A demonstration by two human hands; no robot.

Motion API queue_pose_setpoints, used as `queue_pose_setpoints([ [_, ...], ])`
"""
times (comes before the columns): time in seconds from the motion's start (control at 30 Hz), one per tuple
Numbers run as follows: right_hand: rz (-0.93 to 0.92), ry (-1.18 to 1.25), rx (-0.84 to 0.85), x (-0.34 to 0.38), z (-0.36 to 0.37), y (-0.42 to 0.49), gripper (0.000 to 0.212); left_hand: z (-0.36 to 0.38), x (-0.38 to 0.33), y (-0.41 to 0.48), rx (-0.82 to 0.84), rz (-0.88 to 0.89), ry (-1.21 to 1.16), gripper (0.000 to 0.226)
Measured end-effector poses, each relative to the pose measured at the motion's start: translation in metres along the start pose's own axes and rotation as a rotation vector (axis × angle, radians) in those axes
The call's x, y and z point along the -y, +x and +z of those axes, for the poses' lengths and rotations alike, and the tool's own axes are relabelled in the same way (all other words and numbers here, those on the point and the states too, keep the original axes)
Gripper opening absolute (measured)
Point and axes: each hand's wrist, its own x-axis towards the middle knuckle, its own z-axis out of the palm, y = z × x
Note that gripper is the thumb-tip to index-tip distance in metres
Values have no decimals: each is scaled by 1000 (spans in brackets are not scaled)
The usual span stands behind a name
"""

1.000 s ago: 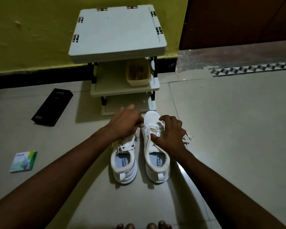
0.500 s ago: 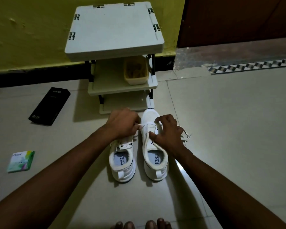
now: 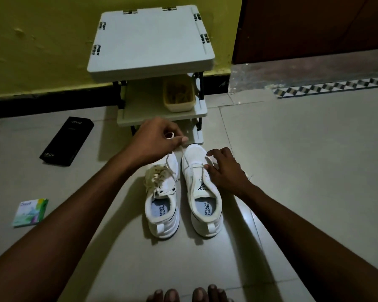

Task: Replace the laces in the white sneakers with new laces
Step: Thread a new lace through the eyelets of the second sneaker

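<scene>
You are pinching the lace [image 3: 183,152], likely limp and slippery, between thumb and forefinger of your left hand [image 3: 159,139] just above the right-side white sneaker [image 3: 202,192] on the floor [image 3: 292,171], while your right hand [image 3: 226,171] is gripping its soft upper with curled fingers.

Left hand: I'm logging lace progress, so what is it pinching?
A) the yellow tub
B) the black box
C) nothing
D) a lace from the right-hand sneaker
D: the left hand pinches a white lace that runs down into the right-hand sneaker, which the right hand holds.
</scene>
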Motion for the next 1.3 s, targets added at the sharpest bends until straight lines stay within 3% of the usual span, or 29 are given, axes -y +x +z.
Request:
queue_pose_setpoints([
  [0.1,66,166,94,-1,-16,4,43,-9,-11,-7,-17,13,-179,12],
  [0.23,127,163,205,7,-33,7,41,-19,-28,-14,-56,41,-281,8],
  [0.4,110,224,298,45,-86,-2,6,-41,-55,-31,-79,83,-339,10],
  [0.63,29,481,162,116,-172,-43,8,-78,-98,-58,-57,43,-603,14],
  [0.8,81,790,101,161,-208,-65,18,-102,-115,-61,14,47,-725,29],
  [0.93,98,999,115,184,-226,-69,40,-109,-120,-65,-48,104,-634,23],
  [1.1,-17,991,-25,199,-237,-76,26,-113,-123,-63,-215,94,-479,13],
  [1.3,-168,682,-292,211,-244,-71,14,-116,-131,-50,-316,12,-478,18],
])
